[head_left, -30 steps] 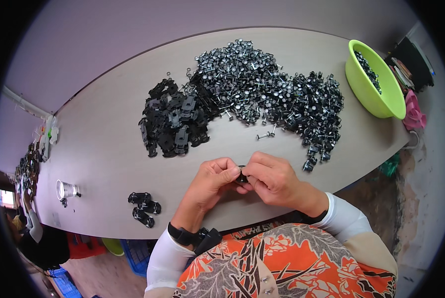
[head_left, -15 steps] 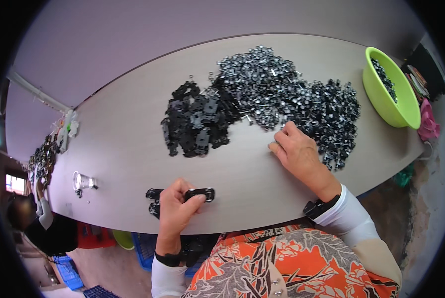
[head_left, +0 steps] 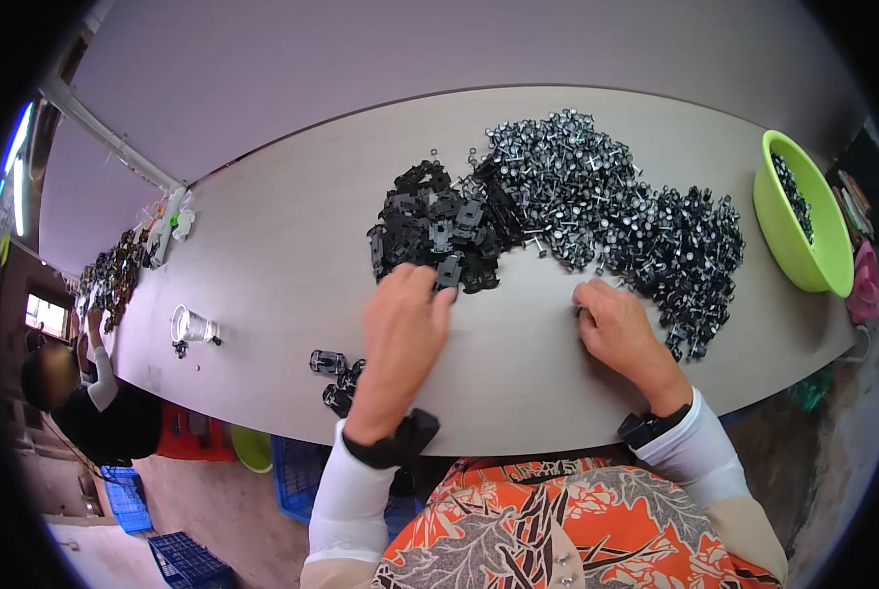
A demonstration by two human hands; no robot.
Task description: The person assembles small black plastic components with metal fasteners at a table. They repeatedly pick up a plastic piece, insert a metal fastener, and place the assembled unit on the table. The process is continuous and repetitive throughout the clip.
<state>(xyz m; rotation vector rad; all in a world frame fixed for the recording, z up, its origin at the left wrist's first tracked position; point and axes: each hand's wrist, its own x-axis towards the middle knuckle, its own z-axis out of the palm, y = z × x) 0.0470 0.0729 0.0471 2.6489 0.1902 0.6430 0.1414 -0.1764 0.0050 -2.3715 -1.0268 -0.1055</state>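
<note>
My left hand (head_left: 405, 329) reaches to the near edge of a heap of flat black plastic plates (head_left: 429, 221). Its thumb stands apart from the fingers, whose tips touch the heap or hover just over it; nothing is seen in its grasp. Below the wheel pile, my right hand (head_left: 618, 322) is closed, thumb against fingers. A small dark bit shows at its fingertips, too small to name. The large pile of small black wheels on silvery axles (head_left: 567, 187) spreads beyond that hand. Left of my left wrist lie several black chassis pieces with wheels (head_left: 333, 378).
A lime-green basin (head_left: 802, 236) holding more wheels stands at the right end of the table (head_left: 282, 236). On the left sits a clear plastic cup (head_left: 192, 326) with small black pieces beside it. Farther left, a co-worker (head_left: 86, 393) works at another heap. Blue crates (head_left: 189, 562) stand on the floor.
My left hand has let go of the black chassis piece and moved up to the plates. My right hand stays near the wheels, still closed. The whole view has shifted slightly.
</note>
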